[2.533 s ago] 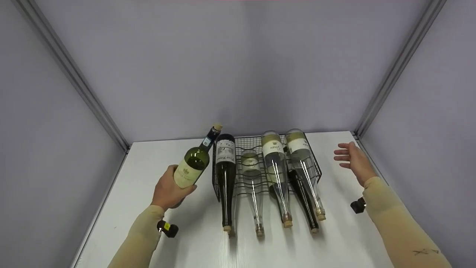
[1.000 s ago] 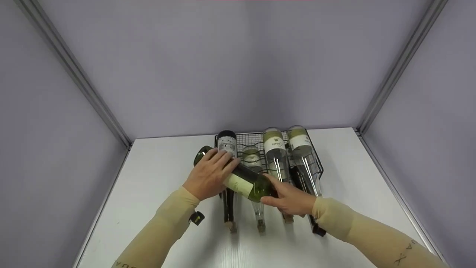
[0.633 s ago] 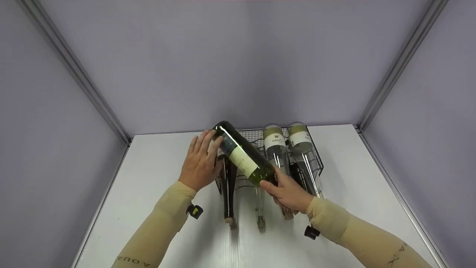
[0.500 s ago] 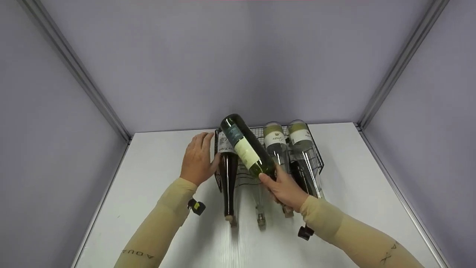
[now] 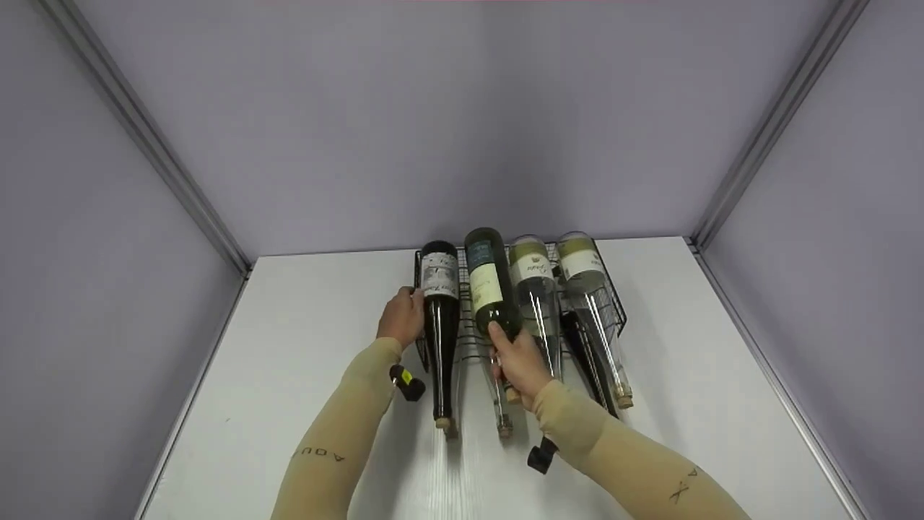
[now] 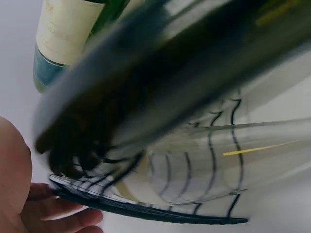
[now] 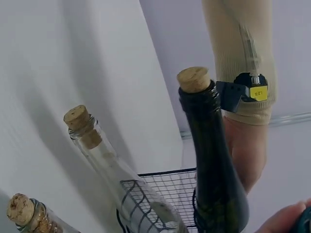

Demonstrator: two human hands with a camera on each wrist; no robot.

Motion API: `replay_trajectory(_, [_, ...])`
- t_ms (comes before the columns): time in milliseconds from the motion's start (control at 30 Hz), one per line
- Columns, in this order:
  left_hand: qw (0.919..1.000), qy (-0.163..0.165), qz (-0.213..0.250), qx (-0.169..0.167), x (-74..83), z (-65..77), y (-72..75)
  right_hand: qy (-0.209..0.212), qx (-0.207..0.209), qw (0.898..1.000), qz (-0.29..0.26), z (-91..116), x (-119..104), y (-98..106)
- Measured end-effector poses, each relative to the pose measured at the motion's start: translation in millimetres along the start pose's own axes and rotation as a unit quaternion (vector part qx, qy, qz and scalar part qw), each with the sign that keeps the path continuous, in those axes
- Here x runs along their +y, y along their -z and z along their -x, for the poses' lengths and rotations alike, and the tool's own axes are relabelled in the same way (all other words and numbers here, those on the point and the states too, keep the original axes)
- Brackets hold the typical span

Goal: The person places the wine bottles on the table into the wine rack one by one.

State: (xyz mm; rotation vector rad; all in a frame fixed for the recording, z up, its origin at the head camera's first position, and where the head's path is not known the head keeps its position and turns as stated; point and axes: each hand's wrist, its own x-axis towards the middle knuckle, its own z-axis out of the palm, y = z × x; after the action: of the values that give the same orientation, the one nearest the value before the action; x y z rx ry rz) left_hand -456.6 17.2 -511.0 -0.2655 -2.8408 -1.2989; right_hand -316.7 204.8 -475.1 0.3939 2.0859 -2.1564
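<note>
My right hand (image 5: 521, 361) grips a green wine bottle (image 5: 487, 285) round its neck, cork toward me and base away. The bottle lies over the wire rack (image 5: 471, 347), between a dark wine bottle (image 5: 442, 318) and a clear bottle (image 5: 535, 289). My left hand (image 5: 401, 315) is at the rack's left side, beside the dark bottle. In the left wrist view its fingers (image 6: 58, 208) lie along the rack's outer rim, and the dark bottle blurs across the foreground. The right wrist view catches just the right fingertips (image 7: 284, 218) at the lower right corner.
Another clear bottle (image 5: 586, 289) lies at the rack's right, over a dark bottle (image 5: 588, 354) lower down. Corked clear necks (image 5: 503, 412) stick out toward me beneath the upper row. The rack stands on a white table (image 5: 317, 289) near the back wall.
The green bottle passed from my left hand to my right, turned base away, and swung into line between the neighbouring bottles. My left hand moved against the rack's left side.
</note>
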Motion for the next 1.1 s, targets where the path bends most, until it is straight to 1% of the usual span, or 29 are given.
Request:
replay_trajectory(100, [0.9995, 0.020, 0.019, -0.016, -7.5, 0.2, -5.7, 0.010, 0.002, 1.000, 0.001, -8.2, 6.5, -3.1])
replay_trajectory(200, [0.9981, 0.037, 0.040, -0.028, -12.0, 1.8, -9.8, 0.010, 0.021, 0.999, 0.026, -12.3, 15.8, -4.3])
replay_trajectory(233, [0.9977, 0.042, 0.045, -0.030, -13.1, 2.4, -11.2, 0.010, 0.027, 0.999, 0.032, -15.4, 22.2, -4.1])
replay_trajectory(333, [0.9968, 0.051, 0.056, -0.027, -15.2, 3.9, -15.4, 0.009, 0.043, 0.997, 0.064, -15.9, 32.2, -5.8])
replay_trajectory(433, [0.9965, 0.057, 0.059, -0.019, -16.5, 4.3, -18.1, 0.008, 0.047, 0.996, 0.082, -16.6, 36.7, -7.1])
replay_trajectory(567, [0.9968, 0.054, 0.057, -0.010, -17.9, 3.6, -19.7, 0.018, 0.035, 0.996, 0.077, -17.9, 36.2, -4.2])
replay_trajectory(667, [0.9966, 0.054, 0.062, -0.006, -19.4, 4.7, -20.4, 0.015, 0.026, 0.997, 0.065, -14.1, 36.0, 0.8])
replay_trajectory(800, [0.9958, 0.059, 0.069, -0.014, -23.4, 8.0, -21.7, 0.017, 0.041, 0.994, 0.098, -0.1, 39.3, 6.8])
replay_trajectory(900, [0.9956, 0.060, 0.071, -0.016, -25.8, 9.9, -21.7, 0.029, 0.043, 0.992, 0.113, 8.7, 43.0, 8.6])
replay_trajectory(1100, [0.9957, 0.054, 0.074, -0.012, -22.8, 9.3, -24.1, 0.038, 0.041, 0.995, 0.083, 14.8, 46.5, 10.6])
